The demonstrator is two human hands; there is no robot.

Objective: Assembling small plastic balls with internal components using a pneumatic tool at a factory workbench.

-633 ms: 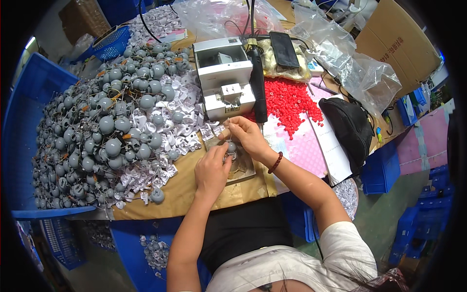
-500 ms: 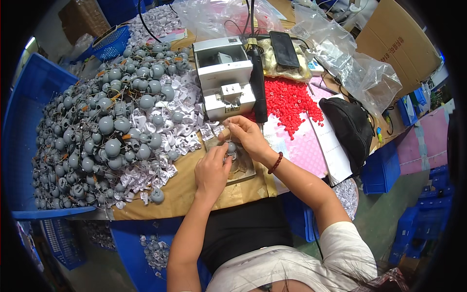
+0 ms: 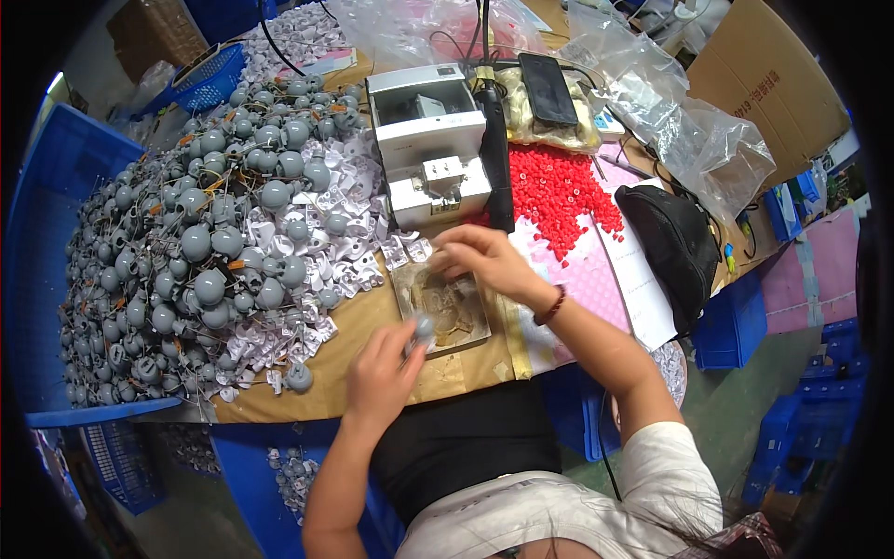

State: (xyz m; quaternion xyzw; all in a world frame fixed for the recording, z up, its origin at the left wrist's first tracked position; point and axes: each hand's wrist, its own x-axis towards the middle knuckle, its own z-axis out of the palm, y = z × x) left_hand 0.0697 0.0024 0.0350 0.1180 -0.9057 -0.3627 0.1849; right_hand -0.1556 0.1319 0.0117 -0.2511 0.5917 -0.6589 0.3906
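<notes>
My left hand (image 3: 377, 373) is closed on a small grey ball-shaped part (image 3: 424, 326), pinched between thumb and fingers at the near left edge of a square metal plate (image 3: 473, 321). A recessed or stained shape shows on that plate. Over its far edge, my right hand (image 3: 494, 261) has its thumb and fingertips drawn together. What they hold, if anything, I cannot make out; the fingertips are slightly blurred. White plastic pieces (image 3: 407, 250) lie just left of those fingertips. The right wrist wears a dark red bead bracelet.
Left is a large heap of grey ball parts with wires (image 3: 196, 242), beside white plastic pieces (image 3: 340, 196). A white device (image 3: 428, 140) stands beyond the plate. Red small parts (image 3: 559, 200), a phone (image 3: 548, 88) and a black pouch (image 3: 666, 247) lie to the right.
My left hand has moved left and nearer to me, carrying the grey ball part off the metal plate. My right hand has shifted slightly right, apart from the left.
</notes>
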